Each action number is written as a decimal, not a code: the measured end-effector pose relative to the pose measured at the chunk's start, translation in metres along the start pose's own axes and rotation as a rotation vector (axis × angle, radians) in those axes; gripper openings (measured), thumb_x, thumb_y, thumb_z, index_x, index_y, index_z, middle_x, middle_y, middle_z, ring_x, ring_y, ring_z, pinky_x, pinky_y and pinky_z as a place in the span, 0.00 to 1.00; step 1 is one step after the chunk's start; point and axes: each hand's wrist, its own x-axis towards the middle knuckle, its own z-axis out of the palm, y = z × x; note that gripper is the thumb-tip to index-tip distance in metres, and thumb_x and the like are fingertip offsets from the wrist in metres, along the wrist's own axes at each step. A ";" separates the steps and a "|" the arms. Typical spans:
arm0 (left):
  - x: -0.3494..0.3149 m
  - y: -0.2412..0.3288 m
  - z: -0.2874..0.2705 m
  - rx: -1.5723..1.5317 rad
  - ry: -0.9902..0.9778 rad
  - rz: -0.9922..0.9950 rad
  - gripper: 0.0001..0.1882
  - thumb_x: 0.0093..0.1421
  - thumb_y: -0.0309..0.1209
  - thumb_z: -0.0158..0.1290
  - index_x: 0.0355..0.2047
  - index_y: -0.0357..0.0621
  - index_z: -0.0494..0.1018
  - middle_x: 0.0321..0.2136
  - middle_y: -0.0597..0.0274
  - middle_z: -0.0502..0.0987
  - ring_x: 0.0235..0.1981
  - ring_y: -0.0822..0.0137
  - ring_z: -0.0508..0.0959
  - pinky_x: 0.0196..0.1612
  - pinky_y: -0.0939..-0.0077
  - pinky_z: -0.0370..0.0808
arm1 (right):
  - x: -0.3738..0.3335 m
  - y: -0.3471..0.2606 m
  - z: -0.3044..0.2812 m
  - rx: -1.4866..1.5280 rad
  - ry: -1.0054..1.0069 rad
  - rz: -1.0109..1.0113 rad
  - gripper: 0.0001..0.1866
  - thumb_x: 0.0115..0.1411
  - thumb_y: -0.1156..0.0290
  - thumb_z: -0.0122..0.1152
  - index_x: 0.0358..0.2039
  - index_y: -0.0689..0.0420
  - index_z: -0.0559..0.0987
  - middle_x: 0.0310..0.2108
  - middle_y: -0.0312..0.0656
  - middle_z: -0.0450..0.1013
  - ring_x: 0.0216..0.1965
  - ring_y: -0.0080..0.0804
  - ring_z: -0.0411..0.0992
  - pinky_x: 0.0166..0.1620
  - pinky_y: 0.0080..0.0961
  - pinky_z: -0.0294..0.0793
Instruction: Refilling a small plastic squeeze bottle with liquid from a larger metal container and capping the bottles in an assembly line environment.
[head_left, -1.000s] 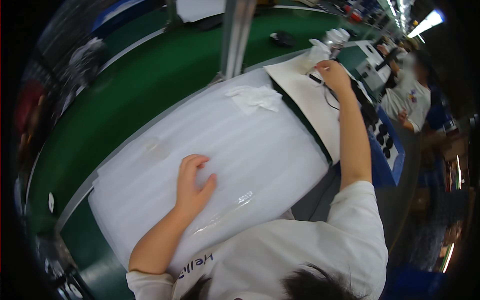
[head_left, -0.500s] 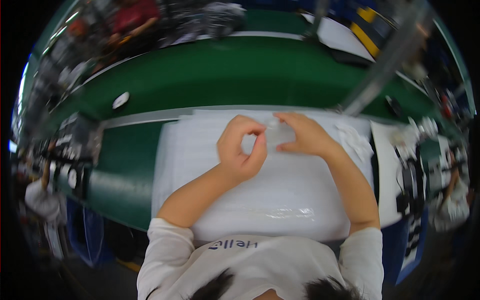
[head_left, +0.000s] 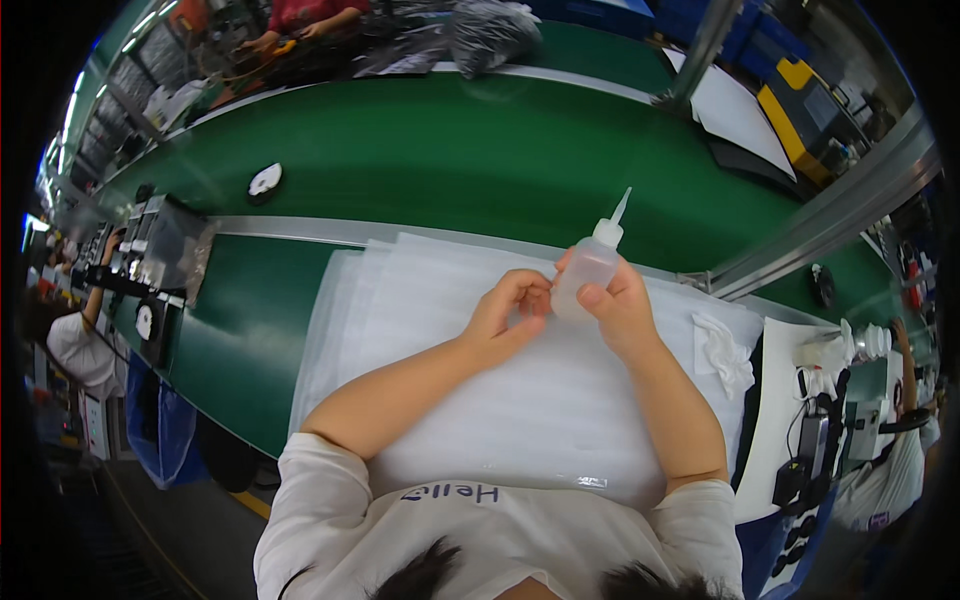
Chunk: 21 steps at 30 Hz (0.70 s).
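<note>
My right hand is wrapped around a translucent squeeze bottle with a white cap and a long thin pointed nozzle. The bottle leans with its nozzle up and to the right, above stacked white foam sheets. Close by on its left is my left hand, fingers loosely curled and thumb apart from them, with nothing visible inside. Its fingertips come near the bottle's side; whether they touch, I cannot tell. Right of my right forearm lies a crumpled white cloth.
Beyond the sheets runs a green conveyor belt carrying a white-and-black round part. A metal post rises at the right. Black devices and cables lie on the right side. Other people work at the far left, the back and the right.
The squeeze bottle, blurred between both hands before, now shows clearly in my right hand, nozzle up. My left hand has shifted slightly right and its finger ring has loosened. The view has turned.
</note>
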 end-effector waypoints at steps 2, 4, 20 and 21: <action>0.003 0.011 0.006 -0.001 -0.051 -0.019 0.21 0.55 0.33 0.51 0.47 0.39 0.60 0.35 0.62 0.69 0.34 0.72 0.67 0.38 0.79 0.64 | 0.000 -0.002 -0.002 -0.008 -0.004 0.004 0.29 0.48 0.49 0.62 0.43 0.58 0.70 0.38 0.38 0.70 0.39 0.27 0.70 0.43 0.25 0.68; 0.004 0.025 0.013 0.107 0.000 -0.022 0.24 0.51 0.30 0.56 0.47 0.39 0.60 0.37 0.62 0.70 0.35 0.71 0.68 0.39 0.77 0.64 | -0.002 -0.004 0.003 -0.011 -0.021 0.010 0.31 0.49 0.47 0.61 0.44 0.58 0.69 0.39 0.38 0.69 0.40 0.28 0.70 0.43 0.27 0.69; 0.026 0.100 0.010 0.608 0.144 0.211 0.24 0.38 0.24 0.63 0.38 0.42 0.68 0.35 0.59 0.70 0.35 0.65 0.71 0.35 0.74 0.69 | -0.023 -0.045 0.006 -0.028 -0.010 -0.207 0.25 0.47 0.72 0.63 0.48 0.58 0.69 0.45 0.38 0.66 0.47 0.28 0.63 0.51 0.26 0.59; 0.027 0.102 0.011 0.626 0.143 0.244 0.25 0.38 0.25 0.63 0.38 0.42 0.68 0.35 0.59 0.69 0.35 0.64 0.71 0.36 0.74 0.69 | -0.023 -0.047 0.005 -0.069 -0.031 -0.228 0.25 0.47 0.72 0.63 0.47 0.58 0.70 0.45 0.38 0.66 0.47 0.28 0.63 0.51 0.26 0.59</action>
